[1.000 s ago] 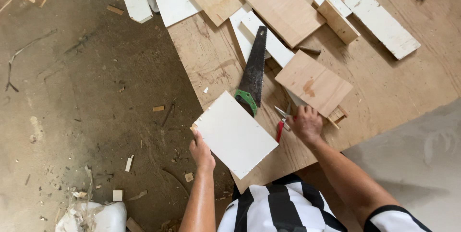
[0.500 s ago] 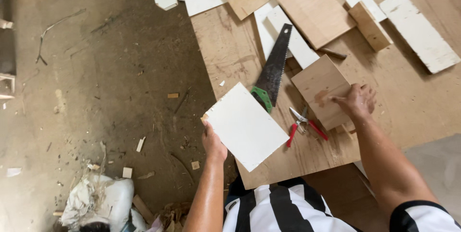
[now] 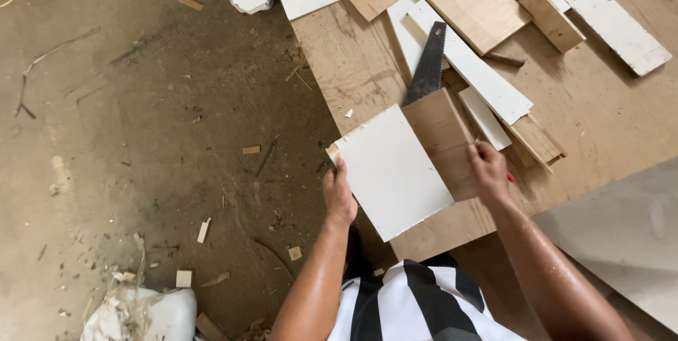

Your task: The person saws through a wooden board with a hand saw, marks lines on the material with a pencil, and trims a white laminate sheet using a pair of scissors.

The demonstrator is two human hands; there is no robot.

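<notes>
White panel (image 3: 392, 171) gripped in left hand (image 3: 339, 196); right hand (image 3: 489, 170) grasping brown board (image 3: 441, 136).

Viewpoint: a single head-worn camera, high above the desk (image 3: 600, 115).
Direction: looks steeply down and forward, past the striped shirt (image 3: 417, 306).
Nearness: close; both forearms fill the lower frame.
Coverage: desk beyond and right of the grip, floor (image 3: 141, 136) to its left.
Shared views: none; one view only.

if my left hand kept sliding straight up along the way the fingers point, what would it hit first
The left hand grips the white board at its left edge, fingers pointing up the frame. Beyond them, probably only bare plywood tabletop, though depth is unclear.
</notes>
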